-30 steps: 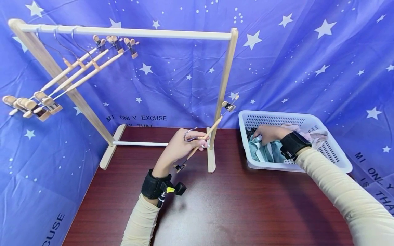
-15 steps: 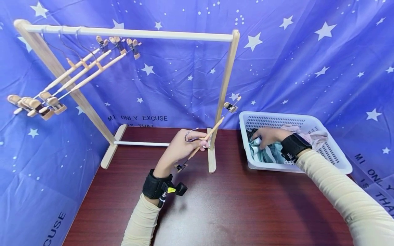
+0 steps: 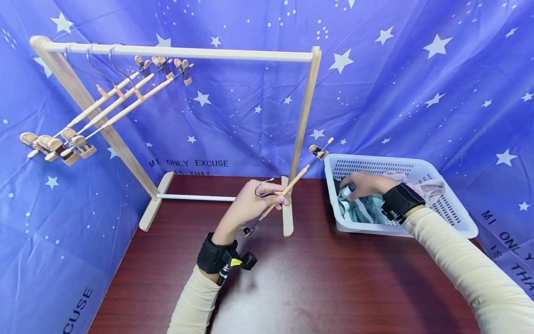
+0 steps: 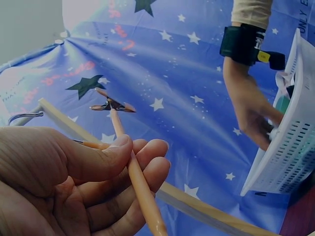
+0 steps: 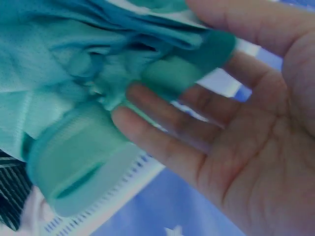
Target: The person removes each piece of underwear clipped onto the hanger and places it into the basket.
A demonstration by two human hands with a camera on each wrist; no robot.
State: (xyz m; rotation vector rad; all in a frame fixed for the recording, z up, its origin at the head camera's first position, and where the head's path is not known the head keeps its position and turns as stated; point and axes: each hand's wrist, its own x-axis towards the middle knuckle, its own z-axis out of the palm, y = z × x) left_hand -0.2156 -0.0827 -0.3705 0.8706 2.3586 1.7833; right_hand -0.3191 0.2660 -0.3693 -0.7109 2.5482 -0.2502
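My left hand (image 3: 250, 202) pinches a wooden clip hanger (image 3: 298, 175) by its middle, between thumb and fingers. The hanger slants over the table with its metal hook (image 3: 263, 186) pointing up. In the left wrist view, one clip (image 4: 113, 105) shows beyond the fingers. Inside the white basket (image 3: 467, 228), my right hand (image 3: 367, 183) reaches into a teal cloth garment (image 3: 360, 208). Up close in the right wrist view, the fingers (image 5: 167, 147) are nearly straight against the folds of the teal garment (image 5: 49, 69), with the thumb held apart from them.
Left of the hands stands a wooden rack (image 3: 306, 111), with three clip hangers (image 3: 121, 99) on its top bar. Pink clothing (image 3: 429, 188) lies in the basket's right part. Dark striped cloth (image 5: 12, 191) is beside the teal garment. A blue star-patterned curtain (image 3: 250, 134) encloses the table (image 3: 313, 283).
My right hand's thumb and fingers have spread apart at the teal garment. The left hand still holds the hanger, and the head view has shifted slightly.
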